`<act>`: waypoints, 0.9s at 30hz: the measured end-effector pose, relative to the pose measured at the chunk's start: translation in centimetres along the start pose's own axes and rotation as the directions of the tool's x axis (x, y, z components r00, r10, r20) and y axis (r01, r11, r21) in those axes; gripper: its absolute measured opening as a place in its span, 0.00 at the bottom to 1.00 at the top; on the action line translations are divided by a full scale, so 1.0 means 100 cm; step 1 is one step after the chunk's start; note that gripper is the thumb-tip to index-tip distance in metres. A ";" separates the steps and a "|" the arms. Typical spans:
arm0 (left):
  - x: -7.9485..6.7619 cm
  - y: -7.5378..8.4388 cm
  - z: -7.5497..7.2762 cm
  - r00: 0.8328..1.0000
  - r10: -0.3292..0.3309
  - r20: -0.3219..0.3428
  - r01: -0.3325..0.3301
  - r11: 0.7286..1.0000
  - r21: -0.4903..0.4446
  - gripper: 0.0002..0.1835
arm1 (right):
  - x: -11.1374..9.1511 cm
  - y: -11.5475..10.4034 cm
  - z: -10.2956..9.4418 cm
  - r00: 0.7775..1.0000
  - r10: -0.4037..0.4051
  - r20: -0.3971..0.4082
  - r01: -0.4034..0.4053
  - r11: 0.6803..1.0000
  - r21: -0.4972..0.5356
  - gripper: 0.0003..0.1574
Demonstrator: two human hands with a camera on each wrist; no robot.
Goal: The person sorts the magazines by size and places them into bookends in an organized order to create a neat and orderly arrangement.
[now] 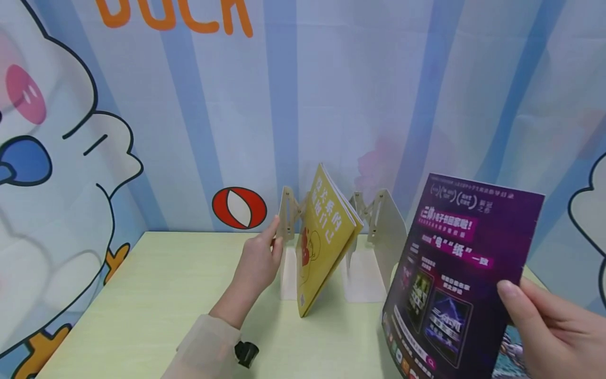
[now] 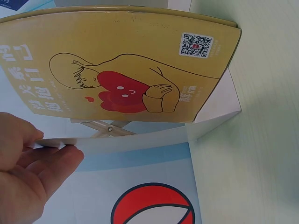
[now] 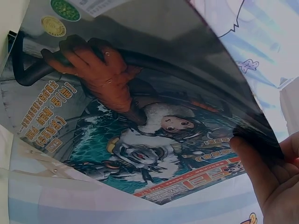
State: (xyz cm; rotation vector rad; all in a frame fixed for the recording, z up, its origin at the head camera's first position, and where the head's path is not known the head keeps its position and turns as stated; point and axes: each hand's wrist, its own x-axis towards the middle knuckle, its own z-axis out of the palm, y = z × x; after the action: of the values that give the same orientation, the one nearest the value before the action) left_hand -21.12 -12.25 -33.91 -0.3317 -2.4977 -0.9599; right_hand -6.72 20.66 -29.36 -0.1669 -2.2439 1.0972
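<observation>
An expandable white bookend rack (image 1: 390,223) with folding scissor links stands on the table. Inside it a yellow book (image 1: 324,239) stands tilted, its cover showing a line-drawn figure hugging a red heart in the left wrist view. My left hand (image 1: 255,263) pinches the upright edge of the rack's left plate (image 2: 140,142) between thumb and fingers. On the right, my right hand (image 1: 554,326) grips a magazine (image 1: 466,247) by its edge, held up in front of the rack's right side. Its dark purple back faces the head camera; the illustrated front cover (image 3: 140,116) shows in the right wrist view.
The pale yellow-green table (image 1: 189,279) reaches back to a blue-striped cartoon backdrop (image 1: 284,105). A small black object (image 1: 246,353) shows beside the left sleeve. Behind the magazine, part of the area right of the rack is hidden.
</observation>
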 end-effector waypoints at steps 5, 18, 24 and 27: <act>0.000 0.000 0.000 1.000 0.004 0.000 -0.004 1.000 0.001 0.27 | 0.000 -0.001 0.002 1.000 -0.005 0.011 0.005 1.000 0.003 0.23; -0.001 0.001 0.000 1.000 -0.003 -0.006 0.003 1.000 0.000 0.27 | 0.003 -0.014 0.027 0.997 -0.034 -0.066 0.042 0.992 0.121 0.19; -0.001 0.000 0.000 1.000 -0.005 -0.008 0.005 1.000 0.000 0.27 | 0.006 -0.007 0.043 0.975 -0.191 -0.113 0.207 0.965 0.158 0.18; -0.001 0.001 0.001 1.000 -0.003 -0.008 0.003 1.000 -0.001 0.27 | 0.007 -0.002 0.050 0.955 -0.267 -0.128 0.289 0.936 0.200 0.19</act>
State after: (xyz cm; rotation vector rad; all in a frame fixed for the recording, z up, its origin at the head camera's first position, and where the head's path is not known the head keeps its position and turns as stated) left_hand -21.07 -12.16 -33.94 -0.3237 -2.4909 -0.9626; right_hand -10.23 17.44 -31.15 0.1802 -1.9696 1.1399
